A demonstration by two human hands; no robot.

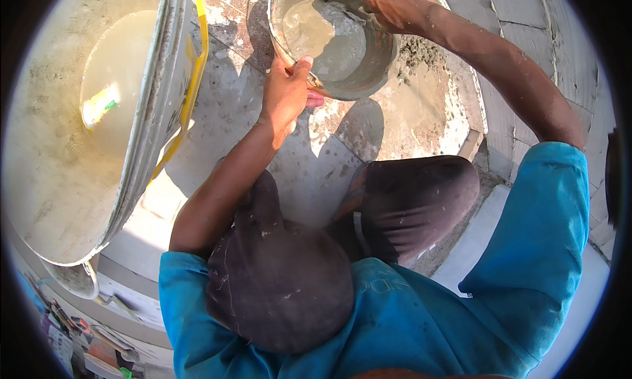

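At the top middle, a round grey mortar bucket (pixel 388 56) tilts toward me, with wet grey cement mix (pixel 336 40) inside. My left hand (pixel 286 92) grips its near left rim, thumb on top and fingers underneath. Over the far right rim, my right hand (pixel 401 9) is closed around the handle end of what looks like a trowel (pixel 349 0). Its flat grey blade shows in the mix, while the handle is hidden by my fingers.
Close on the left stands a large whitish tub (pixel 59 201) with a yellow edge, holding cloudy water and a small white-and-green container (pixel 99 106). Spilled mortar (pixel 421 56) lies right of the bucket. Grey paving blocks (pixel 526 43) lie at upper right; assorted tools (pixel 99 339) lie at lower left.
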